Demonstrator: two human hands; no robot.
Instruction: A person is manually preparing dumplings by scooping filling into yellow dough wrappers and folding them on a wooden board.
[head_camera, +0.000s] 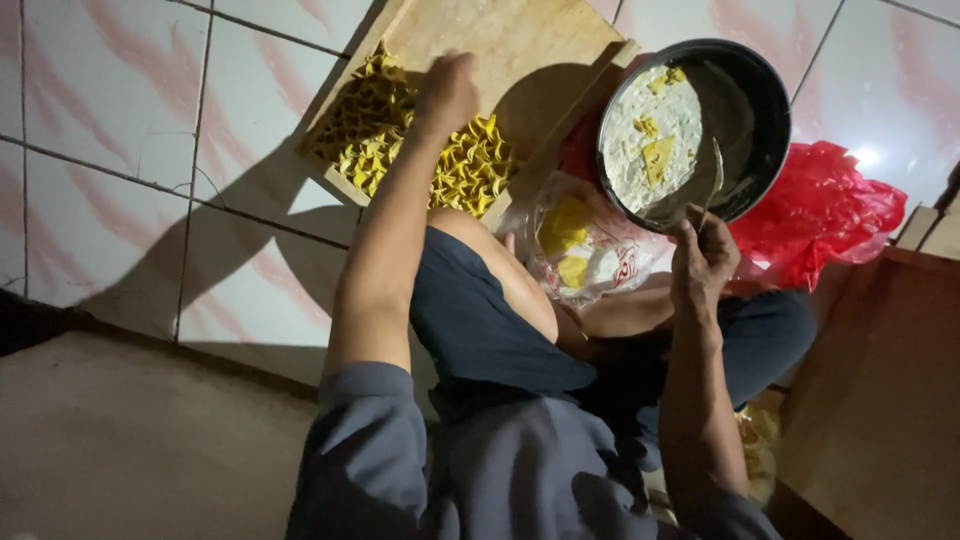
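Grey sleeves and my dark trousers fill the near view, where I sit cross-legged on the tiled floor (110, 170). Left hand (447, 92) is stretched out over the wooden tray (520, 45), fingers curled together as if on one folded yellow dumpling, though I cannot tell for sure whether anything sits between them; it hovers just at the edge of the folded yellow dumplings (470, 165) packed in rows along the tray's near side. Right hand (703, 255) is closed around the rim of the dark round pan (740, 90), pinching a metal spoon (714, 180) against it. The pan is tilted towards me, with pale filling (650, 140) and some yellow wrapper scraps in it. A clear bag of yellow wrappers (580, 245) rests on my knee, a red plastic bag (830, 210) beyond. I judge the tilt the risk: filling could slide out onto my lap, or the spoon slip. A careless left hand could crush the neat rows.
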